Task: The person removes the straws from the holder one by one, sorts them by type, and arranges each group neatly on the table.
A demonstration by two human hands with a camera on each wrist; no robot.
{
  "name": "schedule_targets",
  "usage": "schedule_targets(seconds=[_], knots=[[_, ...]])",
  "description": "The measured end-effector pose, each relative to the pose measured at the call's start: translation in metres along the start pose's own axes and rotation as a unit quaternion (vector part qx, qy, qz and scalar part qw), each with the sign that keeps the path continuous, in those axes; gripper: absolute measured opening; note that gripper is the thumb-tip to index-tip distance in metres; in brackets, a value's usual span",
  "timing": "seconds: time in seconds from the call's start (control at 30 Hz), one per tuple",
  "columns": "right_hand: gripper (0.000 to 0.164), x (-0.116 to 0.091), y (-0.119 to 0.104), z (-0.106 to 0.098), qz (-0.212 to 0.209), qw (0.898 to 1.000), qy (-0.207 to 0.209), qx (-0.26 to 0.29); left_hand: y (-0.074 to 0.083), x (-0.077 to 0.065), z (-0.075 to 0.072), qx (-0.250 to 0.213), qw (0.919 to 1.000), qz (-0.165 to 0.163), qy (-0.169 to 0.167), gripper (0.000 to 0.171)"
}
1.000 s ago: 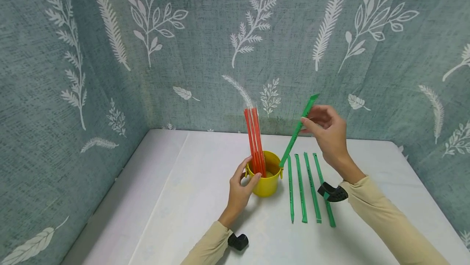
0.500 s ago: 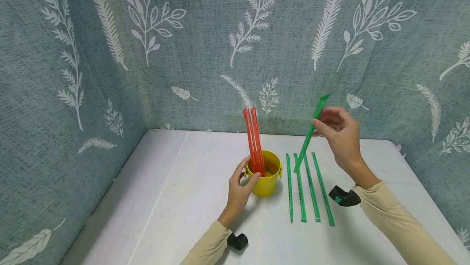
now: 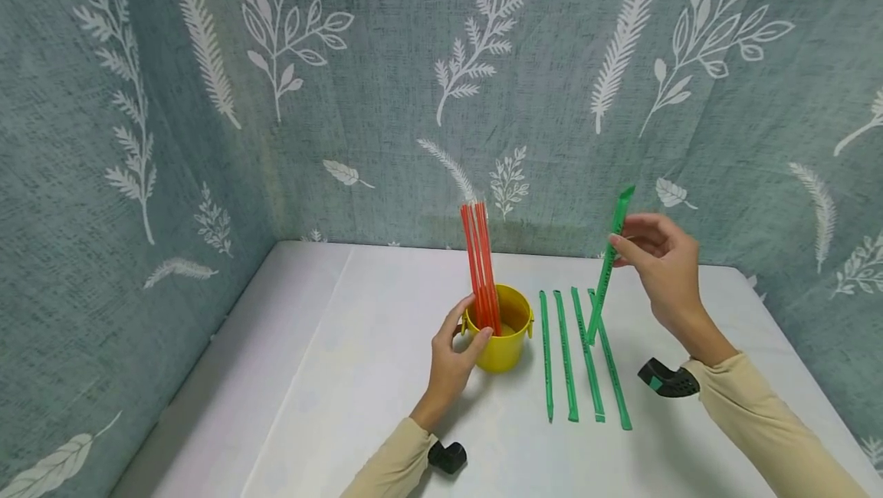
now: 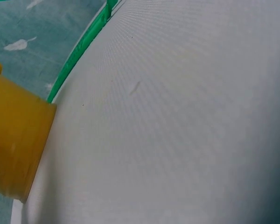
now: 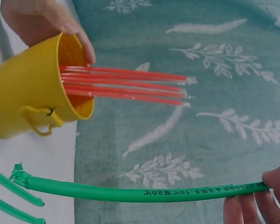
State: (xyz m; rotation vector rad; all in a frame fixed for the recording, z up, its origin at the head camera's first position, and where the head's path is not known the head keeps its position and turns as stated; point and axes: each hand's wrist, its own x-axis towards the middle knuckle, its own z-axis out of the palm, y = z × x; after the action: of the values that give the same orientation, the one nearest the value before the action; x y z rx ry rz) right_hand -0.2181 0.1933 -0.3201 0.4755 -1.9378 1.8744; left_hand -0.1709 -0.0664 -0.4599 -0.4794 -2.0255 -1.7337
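Observation:
My left hand (image 3: 450, 368) grips the near left rim of a small yellow bucket (image 3: 502, 352), thumb in front. Several red straws (image 3: 476, 253) in clear wrappers stand in the bucket, leaning slightly left. My right hand (image 3: 664, 264) pinches a green paper-wrapped straw (image 5: 130, 193) near its upper end. It hangs almost upright, slightly tilted, its lower end over the two rightmost of several green straws (image 3: 548, 360) lying in a row right of the bucket. In the left wrist view, only part of the bucket (image 4: 18, 140) shows and the left hand is hidden.
The white table (image 3: 331, 375) runs back to a grey-green cloth (image 3: 386, 99) with white leaf prints, which also hangs along the left side. Black wrist-worn devices sit at the left wrist (image 3: 447, 457) and the right wrist (image 3: 669, 380).
My right hand has moved right, carrying the green straw from the bucket's right rim to above the row of straws. The straw hangs more upright. My left hand stays on the bucket.

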Motion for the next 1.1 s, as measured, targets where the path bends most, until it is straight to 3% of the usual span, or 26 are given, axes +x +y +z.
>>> schedule_targets(seconds=[0.27, 0.63, 1.1], knots=[[0.031, -0.002, 0.008, -0.009, 0.005, 1.000, 0.004, -0.012, -0.002, 0.001, 0.001, -0.011, 0.9999, 0.000, -0.008, 0.049], [0.031, -0.005, 0.028, -0.022, 0.034, 0.989, -0.001, -0.143, -0.003, 0.001, 0.000, -0.003, 1.0000, -0.001, -0.006, 0.050], [0.030, -0.012, 0.043, -0.037, 0.064, 0.979, 0.000, -0.193, -0.007, 0.001, -0.001, 0.000, 1.0000, -0.001, -0.006, 0.050]])
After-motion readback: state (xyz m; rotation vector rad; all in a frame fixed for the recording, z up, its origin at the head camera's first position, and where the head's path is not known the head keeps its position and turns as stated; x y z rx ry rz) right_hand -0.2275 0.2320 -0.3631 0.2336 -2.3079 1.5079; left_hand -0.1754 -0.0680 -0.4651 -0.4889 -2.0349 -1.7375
